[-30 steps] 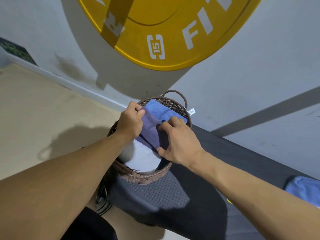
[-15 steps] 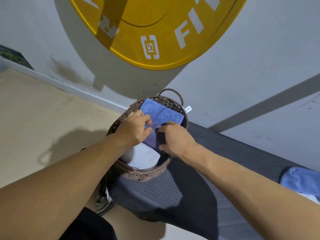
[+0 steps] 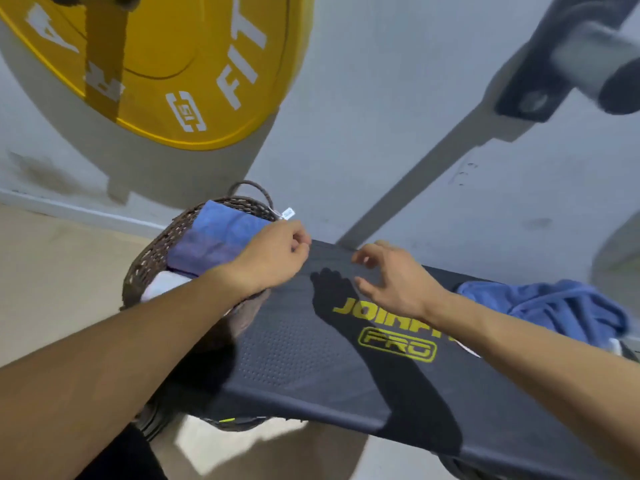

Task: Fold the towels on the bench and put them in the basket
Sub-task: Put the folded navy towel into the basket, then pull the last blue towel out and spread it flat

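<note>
Black tabletop [image 3: 311, 358] centre frame, grey wall behind. Yellow weight plate [image 3: 166, 64] upper left. Left hand [image 3: 273, 258] fingers loosely curled, empty; right hand [image 3: 398, 278] fingers spread, empty. Folded blue towel [image 3: 221, 237] in wicker basket [image 3: 149, 258]; crumpled blue towel [image 3: 554, 306] right on tabletop.

I note the brown woven wicker basket [image 3: 152, 258] at the left end of the black padded bench [image 3: 311, 358]. A folded blue towel [image 3: 221, 233] lies in it, over a white towel [image 3: 162, 285]. A crumpled blue towel [image 3: 561, 306] lies on the bench's right end. The round yellow weight plate [image 3: 166, 64] stands behind the basket, before the grey wall [image 3: 381, 116].
</note>
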Tool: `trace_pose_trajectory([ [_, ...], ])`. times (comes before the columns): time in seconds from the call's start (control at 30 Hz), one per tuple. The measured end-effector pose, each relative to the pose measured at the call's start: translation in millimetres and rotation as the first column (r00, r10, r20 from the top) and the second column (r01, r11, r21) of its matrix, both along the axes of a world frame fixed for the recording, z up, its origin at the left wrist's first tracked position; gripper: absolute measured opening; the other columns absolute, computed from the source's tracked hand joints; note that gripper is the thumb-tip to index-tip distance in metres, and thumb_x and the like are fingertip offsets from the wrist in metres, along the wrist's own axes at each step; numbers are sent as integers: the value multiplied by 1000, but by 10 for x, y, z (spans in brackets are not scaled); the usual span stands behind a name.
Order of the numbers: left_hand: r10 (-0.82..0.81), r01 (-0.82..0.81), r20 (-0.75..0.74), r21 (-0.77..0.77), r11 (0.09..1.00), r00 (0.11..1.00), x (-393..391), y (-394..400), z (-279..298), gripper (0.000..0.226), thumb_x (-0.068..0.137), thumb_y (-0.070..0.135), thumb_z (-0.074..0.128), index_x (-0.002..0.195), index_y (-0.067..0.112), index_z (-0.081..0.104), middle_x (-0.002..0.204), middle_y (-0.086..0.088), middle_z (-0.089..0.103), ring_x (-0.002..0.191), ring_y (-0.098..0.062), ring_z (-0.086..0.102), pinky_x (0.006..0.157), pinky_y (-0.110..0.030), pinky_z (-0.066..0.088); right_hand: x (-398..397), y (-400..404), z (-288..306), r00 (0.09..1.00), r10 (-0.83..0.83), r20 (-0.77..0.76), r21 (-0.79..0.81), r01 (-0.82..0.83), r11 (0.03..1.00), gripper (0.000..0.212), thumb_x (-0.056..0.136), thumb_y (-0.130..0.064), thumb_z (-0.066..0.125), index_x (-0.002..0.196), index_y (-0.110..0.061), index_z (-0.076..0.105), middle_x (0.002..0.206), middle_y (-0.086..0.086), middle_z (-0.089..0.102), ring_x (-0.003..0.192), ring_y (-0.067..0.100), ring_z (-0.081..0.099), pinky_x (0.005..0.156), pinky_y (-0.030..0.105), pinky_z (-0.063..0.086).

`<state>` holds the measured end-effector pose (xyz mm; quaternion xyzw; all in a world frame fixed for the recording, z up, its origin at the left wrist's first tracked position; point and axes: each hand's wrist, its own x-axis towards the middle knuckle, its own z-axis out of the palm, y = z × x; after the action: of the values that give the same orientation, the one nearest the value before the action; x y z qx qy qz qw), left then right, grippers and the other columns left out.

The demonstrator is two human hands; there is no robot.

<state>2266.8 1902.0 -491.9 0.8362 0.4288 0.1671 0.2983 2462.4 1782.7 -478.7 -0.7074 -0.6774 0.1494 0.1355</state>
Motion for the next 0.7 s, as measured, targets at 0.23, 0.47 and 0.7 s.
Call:
trace_pose_trajectory([
  [0.23, -355, 351, 22, -213, 912, 935, 1695, -1197, -149, 10, 90, 18, 58, 94, 15, 67, 75, 12, 61, 62, -4, 56, 59, -17, 41, 1728, -1451, 76, 964, -222, 144, -193, 247, 950, 13, 89, -19, 62, 102, -15, 61, 95, -4, 60, 92, 20, 58, 74, 22, 43],
  [0.47, -379, 373, 28, -260, 891, 925, 2863, -1974, -592, 34, 89, 23, 65, 121, 16, 56, 127, -4, 51, 111, -20, 52, 97, -36, 45, 2791, -2372, -365, 880, -457, 125, -158, 473, 867, 26, 83, -22, 68, 109, -20, 63, 102, -2, 53, 97, 22, 55, 79, 30, 42],
  [0.7, -168, 245, 217, -398, 884, 962, 3673, -2198, -885, 65, 88, 25, 69, 145, 23, 37, 142, -1, 40, 128, -22, 46, 103, -37, 44, 3194, -2323, -726, 680, -722, -130, 60, 732, 679, 77, 82, -34, 73, 146, -19, 31, 140, 15, 35, 109, 32, 56, 84, 38, 49],
])
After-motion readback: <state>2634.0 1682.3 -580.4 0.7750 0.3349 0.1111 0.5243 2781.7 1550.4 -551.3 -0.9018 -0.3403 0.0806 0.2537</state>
